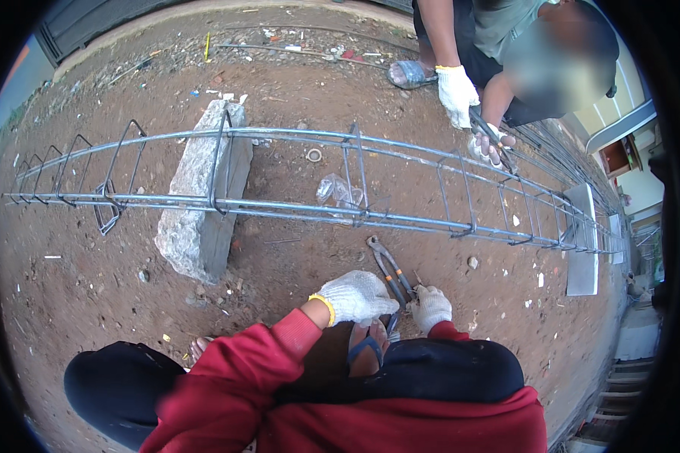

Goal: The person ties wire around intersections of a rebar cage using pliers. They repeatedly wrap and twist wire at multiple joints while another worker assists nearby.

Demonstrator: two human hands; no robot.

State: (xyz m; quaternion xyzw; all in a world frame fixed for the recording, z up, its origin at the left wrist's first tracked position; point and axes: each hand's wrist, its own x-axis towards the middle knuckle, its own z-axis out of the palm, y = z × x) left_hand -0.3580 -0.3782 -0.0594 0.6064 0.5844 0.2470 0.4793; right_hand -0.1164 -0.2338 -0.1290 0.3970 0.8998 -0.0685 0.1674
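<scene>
Pincers [389,270] lie on the dirt just below the rebar cage [295,208]. Left hand [357,296], gloved, fingers curled beside the handles; right hand [431,306] closed at them, grip unclear.

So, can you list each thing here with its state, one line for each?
Left hand: gloved, resting on the pincers' handle area.
Right hand: gloved, closed beside the pincers.
Pincers: on the ground, jaws pointing away from the person.
Rebar cage: lying horizontal, raised on supports.
Stone block: lying under the cage.
Co-worker's hands: gloved, holding a tool at the cage.
</scene>
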